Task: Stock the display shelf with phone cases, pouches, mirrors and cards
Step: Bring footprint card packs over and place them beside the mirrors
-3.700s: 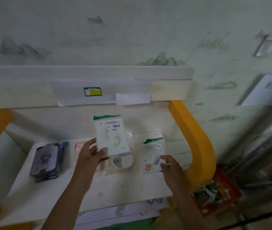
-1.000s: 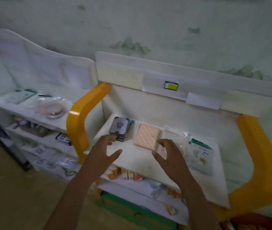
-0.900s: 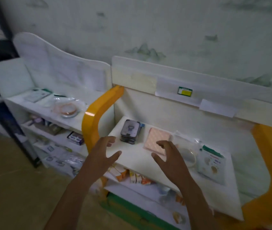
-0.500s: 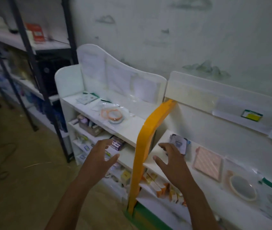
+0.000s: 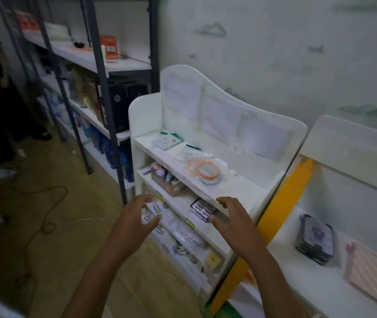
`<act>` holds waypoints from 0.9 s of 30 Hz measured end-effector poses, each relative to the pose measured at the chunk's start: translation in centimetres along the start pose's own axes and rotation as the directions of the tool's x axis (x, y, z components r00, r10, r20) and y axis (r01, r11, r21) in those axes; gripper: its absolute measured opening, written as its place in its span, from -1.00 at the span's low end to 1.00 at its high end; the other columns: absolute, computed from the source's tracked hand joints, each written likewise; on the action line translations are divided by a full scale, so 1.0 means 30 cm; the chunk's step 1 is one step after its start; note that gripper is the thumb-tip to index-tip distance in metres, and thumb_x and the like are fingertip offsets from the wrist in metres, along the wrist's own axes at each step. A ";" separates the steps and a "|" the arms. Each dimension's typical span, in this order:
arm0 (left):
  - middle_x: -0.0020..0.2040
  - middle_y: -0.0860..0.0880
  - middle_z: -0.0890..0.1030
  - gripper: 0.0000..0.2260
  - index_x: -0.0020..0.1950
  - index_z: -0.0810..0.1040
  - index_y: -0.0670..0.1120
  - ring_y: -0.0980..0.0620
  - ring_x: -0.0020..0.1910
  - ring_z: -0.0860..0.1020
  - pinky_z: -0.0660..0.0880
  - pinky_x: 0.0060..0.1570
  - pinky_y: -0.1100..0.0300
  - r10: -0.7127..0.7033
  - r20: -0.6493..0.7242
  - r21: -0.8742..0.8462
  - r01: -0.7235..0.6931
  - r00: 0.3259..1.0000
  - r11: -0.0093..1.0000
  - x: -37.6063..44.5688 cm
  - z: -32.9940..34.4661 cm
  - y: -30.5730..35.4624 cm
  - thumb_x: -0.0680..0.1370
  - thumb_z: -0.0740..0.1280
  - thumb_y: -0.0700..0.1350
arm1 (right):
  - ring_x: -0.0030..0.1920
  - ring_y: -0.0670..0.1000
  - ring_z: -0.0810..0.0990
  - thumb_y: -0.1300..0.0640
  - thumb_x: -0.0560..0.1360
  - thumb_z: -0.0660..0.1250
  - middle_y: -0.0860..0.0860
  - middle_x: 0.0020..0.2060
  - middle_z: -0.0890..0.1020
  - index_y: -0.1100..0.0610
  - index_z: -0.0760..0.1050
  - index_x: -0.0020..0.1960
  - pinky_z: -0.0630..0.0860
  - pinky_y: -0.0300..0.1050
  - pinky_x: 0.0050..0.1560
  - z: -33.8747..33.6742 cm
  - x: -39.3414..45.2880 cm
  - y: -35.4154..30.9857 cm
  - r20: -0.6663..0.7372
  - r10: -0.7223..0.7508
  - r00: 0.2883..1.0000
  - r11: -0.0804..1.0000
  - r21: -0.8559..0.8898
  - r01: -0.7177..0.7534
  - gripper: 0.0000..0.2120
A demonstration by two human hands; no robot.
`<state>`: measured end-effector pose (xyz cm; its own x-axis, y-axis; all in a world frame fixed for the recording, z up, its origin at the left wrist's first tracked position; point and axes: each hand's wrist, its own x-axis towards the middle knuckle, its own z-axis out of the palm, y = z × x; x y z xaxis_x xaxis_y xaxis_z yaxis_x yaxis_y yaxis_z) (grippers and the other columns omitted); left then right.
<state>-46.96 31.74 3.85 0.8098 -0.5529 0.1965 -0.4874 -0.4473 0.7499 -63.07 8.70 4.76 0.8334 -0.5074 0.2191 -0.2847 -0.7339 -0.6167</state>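
Left hand (image 5: 137,222): we see fingers spread, holding nothing, lower centre.
Right hand (image 5: 235,222): fingers loosely curled, empty.
Phone cases (image 5: 316,239): stacked on display shelf (image 5: 297,269), lower right.
Pouch (image 5: 373,271): beside them.

One head-worn view only, nothing to share with a second; it looks forward and down from standing height, angled left along the wall; the white display shelf (image 5: 205,143) sits near at centre, both forearms enter from the bottom edge; wide-angle bend at the frame's corners.
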 end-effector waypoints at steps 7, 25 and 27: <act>0.06 0.24 0.44 -0.62 0.21 0.39 0.14 0.28 0.00 0.50 0.41 -0.18 0.47 -0.095 -0.089 0.033 0.099 0.991 0.995 0.165 -0.069 -0.093 0.49 0.47 -0.08 | 0.26 -0.16 0.39 -0.11 0.55 0.32 -0.16 0.24 0.44 -0.05 0.33 0.37 0.37 -0.23 0.20 0.135 0.280 -0.015 0.070 -0.077 0.995 0.995 0.062 0.072 -0.56; 0.26 0.05 0.51 -0.52 0.36 0.43 -0.02 0.15 0.16 0.48 0.44 0.07 0.27 -0.143 -0.150 0.111 0.160 0.978 0.981 0.780 -0.076 -0.237 0.48 0.46 -0.02 | 0.26 -0.12 0.43 -0.09 0.52 0.35 -0.14 0.27 0.45 -0.07 0.33 0.35 0.40 -0.19 0.18 0.366 0.975 0.044 0.139 -0.082 0.987 0.990 0.122 0.065 -0.55; 0.24 0.07 0.51 -0.54 0.35 0.43 0.00 0.16 0.16 0.47 0.42 0.07 0.30 -0.129 -0.142 0.106 0.145 0.981 0.984 0.840 -0.074 -0.269 0.49 0.46 -0.02 | 0.26 -0.11 0.44 -0.09 0.52 0.35 -0.13 0.27 0.46 -0.05 0.33 0.35 0.42 -0.18 0.19 0.392 1.040 0.057 0.130 -0.061 0.990 0.992 0.115 0.046 -0.55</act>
<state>-21.91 22.97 4.15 0.9041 -0.3848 0.1858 -0.3968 -0.5947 0.6992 -31.97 -3.06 1.65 0.9036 -0.3988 0.1561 -0.1898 -0.6997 -0.6888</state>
